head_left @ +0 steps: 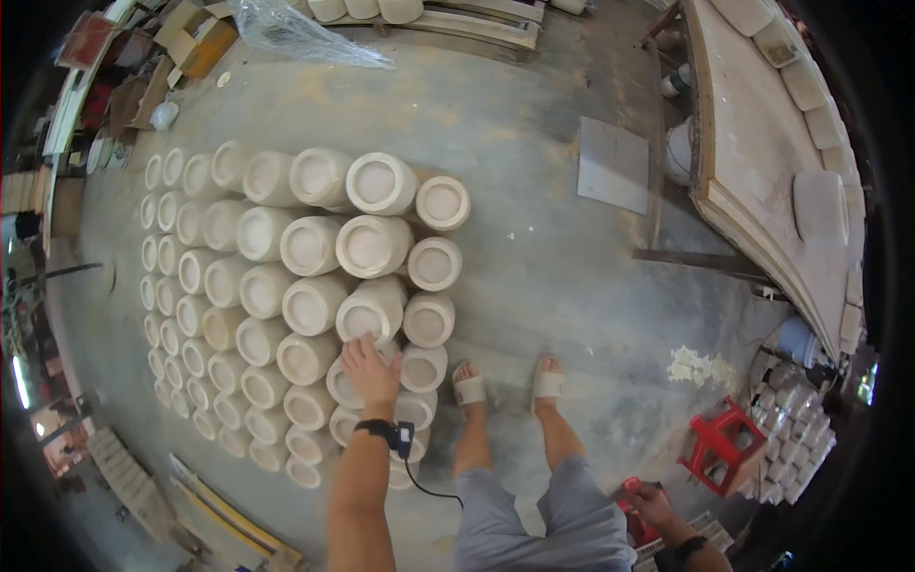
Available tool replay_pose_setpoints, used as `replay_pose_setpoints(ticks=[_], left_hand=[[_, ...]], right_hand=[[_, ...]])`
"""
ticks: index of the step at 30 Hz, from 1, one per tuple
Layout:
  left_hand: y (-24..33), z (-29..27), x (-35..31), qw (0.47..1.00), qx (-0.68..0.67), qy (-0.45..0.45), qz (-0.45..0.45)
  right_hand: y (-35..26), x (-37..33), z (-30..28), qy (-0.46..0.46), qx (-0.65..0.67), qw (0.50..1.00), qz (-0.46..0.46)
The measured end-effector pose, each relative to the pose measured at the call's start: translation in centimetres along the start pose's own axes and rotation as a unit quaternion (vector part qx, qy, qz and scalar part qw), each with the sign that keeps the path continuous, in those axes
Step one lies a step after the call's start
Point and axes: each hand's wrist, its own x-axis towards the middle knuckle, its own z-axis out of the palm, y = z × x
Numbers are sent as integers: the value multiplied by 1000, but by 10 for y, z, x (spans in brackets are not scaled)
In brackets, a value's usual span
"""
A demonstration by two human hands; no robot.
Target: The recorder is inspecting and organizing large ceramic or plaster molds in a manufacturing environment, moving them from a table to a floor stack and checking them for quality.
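Observation:
My left hand [370, 374] rests with fingers stretched out on one of the pale, round, jar-like blanks at the near right side of a large group. A round blank [370, 315] just beyond my fingertips shows a broad rim around a recessed centre. By my right thigh, my right hand [651, 503] is closed on a red plastic stool [640, 527], which is partly hidden by my leg and hand. A band with a small black device and a cable sits on my left wrist.
Rows of similar blanks [222, 224] cover the floor to the left. Another red stool [724, 444] stands at right beside stacked wrapped goods [791, 439]. A wooden table [753, 124] with white blocks is at far right. White scraps [701, 367] and a grey board [613, 164] lie on the floor.

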Motion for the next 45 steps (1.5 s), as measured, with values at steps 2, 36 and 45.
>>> replay_pose_setpoints(ticks=[2, 36, 45], left_hand=[[-6, 0, -20, 997, -51, 5, -60], [-41, 23, -60, 960, -135, 19, -247], [-43, 32, -62, 968, -78, 42, -235]], right_hand=[[0, 10, -3, -39, -23, 999, 2], [-528, 205, 319, -292, 117, 926, -208], [-523, 219, 313, -348, 163, 902, -195]])
